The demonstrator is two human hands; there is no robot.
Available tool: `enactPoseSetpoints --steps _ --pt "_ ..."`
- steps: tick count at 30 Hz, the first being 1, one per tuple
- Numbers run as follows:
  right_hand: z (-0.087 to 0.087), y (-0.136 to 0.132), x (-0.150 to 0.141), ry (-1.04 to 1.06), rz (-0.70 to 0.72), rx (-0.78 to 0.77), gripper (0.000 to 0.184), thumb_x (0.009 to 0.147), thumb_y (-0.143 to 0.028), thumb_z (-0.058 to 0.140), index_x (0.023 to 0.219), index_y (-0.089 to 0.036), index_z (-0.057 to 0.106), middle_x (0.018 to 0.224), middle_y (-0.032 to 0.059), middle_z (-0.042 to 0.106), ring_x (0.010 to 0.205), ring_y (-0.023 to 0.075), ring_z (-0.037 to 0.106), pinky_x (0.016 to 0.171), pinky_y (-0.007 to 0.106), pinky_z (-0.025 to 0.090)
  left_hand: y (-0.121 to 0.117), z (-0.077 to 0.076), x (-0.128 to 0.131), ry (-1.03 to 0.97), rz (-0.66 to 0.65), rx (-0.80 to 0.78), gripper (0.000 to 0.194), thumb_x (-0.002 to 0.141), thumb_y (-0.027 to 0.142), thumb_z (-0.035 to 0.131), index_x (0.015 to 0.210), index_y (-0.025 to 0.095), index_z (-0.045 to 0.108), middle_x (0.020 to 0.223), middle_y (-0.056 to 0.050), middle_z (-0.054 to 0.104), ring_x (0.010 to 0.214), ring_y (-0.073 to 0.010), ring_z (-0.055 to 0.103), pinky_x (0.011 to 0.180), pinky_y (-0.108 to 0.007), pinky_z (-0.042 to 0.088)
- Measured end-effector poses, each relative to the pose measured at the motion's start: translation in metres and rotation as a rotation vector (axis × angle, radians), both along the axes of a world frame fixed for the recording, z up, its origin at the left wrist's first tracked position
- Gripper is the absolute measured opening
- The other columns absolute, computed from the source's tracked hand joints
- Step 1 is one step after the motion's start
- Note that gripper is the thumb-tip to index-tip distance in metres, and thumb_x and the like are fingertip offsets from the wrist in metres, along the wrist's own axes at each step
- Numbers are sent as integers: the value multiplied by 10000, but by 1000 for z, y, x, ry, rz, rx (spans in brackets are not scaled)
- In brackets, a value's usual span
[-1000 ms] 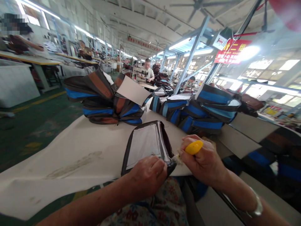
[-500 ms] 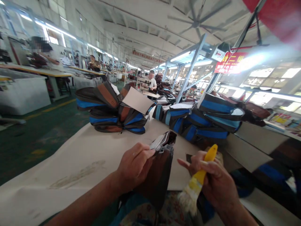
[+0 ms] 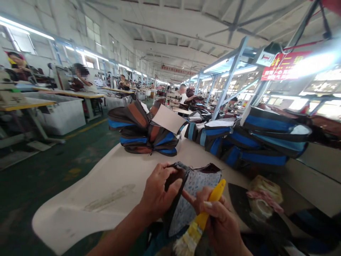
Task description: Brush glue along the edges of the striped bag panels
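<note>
My left hand [image 3: 157,193] grips the edge of a dark bag piece [image 3: 198,183], thumb on the near side and fingers behind. The piece is tilted up, with its speckled grey-blue inner side showing. In my right hand [image 3: 223,222] is a yellow-handled paintbrush [image 3: 217,192], its pale, caked bristles pointing down toward my lap. The right forefinger reaches out to the bag piece near its dark edge. To the right of that hand stands a yellowish container [image 3: 266,188] with a pink cloth strip around it.
Stacked bag pieces in black, brown and blue [image 3: 144,131] stand at the back of the pale worktable [image 3: 114,177]. More blue-and-black bag pieces [image 3: 263,156] are heaped at the right. A white bin [image 3: 64,115] sits across the green floor. Several people work at distant tables.
The bag piece has turned from its brown outer face to its speckled inner side. My right hand has moved left to it with the paintbrush. The view has shifted left.
</note>
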State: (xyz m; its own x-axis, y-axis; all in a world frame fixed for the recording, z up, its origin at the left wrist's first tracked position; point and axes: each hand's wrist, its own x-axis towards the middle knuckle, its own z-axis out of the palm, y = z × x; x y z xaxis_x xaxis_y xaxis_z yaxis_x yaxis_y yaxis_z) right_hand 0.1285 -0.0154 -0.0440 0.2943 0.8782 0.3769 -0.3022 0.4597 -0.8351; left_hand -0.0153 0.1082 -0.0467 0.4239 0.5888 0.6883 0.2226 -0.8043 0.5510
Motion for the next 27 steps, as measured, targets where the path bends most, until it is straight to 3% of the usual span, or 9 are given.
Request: enactPoseSetpoints --steps 3,7,10,13,16,18,21,24,27 --pt "2 4 0 -18 -18 -15 167 789 -337 626 662 -254 555 616 -4 441 566 181 424 885 520 556 -5 3 3 70 53 31 542 699 437 811 1146 175 652 1324 -171 566 1230 -348 539 1027 -526 488" --pt "4 7 0 8 -6 -40 196 774 -344 662 632 -247 568 638 -2 461 589 178 439 896 524 555 -3 2 10 65 60 -15 275 781 265 708 1044 185 714 1280 -143 614 1188 -309 581 1018 -501 505" --pt "10 6 7 37 -13 -113 188 765 -354 724 670 -237 613 606 -34 475 470 122 377 880 510 577 0 2 12 22 6 -77 169 816 178 625 949 185 728 1178 -110 667 1123 -265 619 996 -455 522" --pt "23 9 21 145 -241 -147 209 775 -353 771 739 -226 609 544 -91 451 371 59 271 871 443 597 1 1 13 1 -11 -110 176 825 159 605 953 181 723 1149 -104 684 1107 -255 627 997 -451 523" --pt "34 21 32 184 -429 -142 251 770 -356 798 782 -223 586 498 -113 422 369 67 313 752 383 617 -2 1 13 9 -6 -111 183 798 147 623 951 180 717 1154 -106 687 1107 -261 630 1000 -459 526" --pt "37 33 35 85 -493 -122 262 785 -386 785 794 -217 585 503 -102 437 401 91 386 648 338 591 -5 0 14 6 -11 -100 189 782 131 622 939 183 713 1151 -106 690 1102 -261 636 992 -456 536" --pt "36 48 39 -257 -676 -119 276 839 -451 718 794 -197 623 535 -52 518 470 137 488 526 287 485 -8 -1 14 -12 -16 -80 181 795 131 607 935 186 708 1138 -106 693 1090 -256 644 975 -449 550" --pt "38 51 45 -576 -890 -143 283 862 -457 695 770 -192 653 562 -20 567 514 166 539 505 284 419 -7 -3 12 -27 -5 -79 159 825 153 597 938 182 705 1138 -110 691 1085 -252 645 976 -447 549" --pt "42 45 45 -579 -904 -54 257 898 -440 668 793 -207 645 540 -45 535 486 155 523 493 274 407 -5 -3 9 -19 -24 -103 150 829 161 601 938 180 703 1158 -112 683 1098 -254 640 989 -449 540"
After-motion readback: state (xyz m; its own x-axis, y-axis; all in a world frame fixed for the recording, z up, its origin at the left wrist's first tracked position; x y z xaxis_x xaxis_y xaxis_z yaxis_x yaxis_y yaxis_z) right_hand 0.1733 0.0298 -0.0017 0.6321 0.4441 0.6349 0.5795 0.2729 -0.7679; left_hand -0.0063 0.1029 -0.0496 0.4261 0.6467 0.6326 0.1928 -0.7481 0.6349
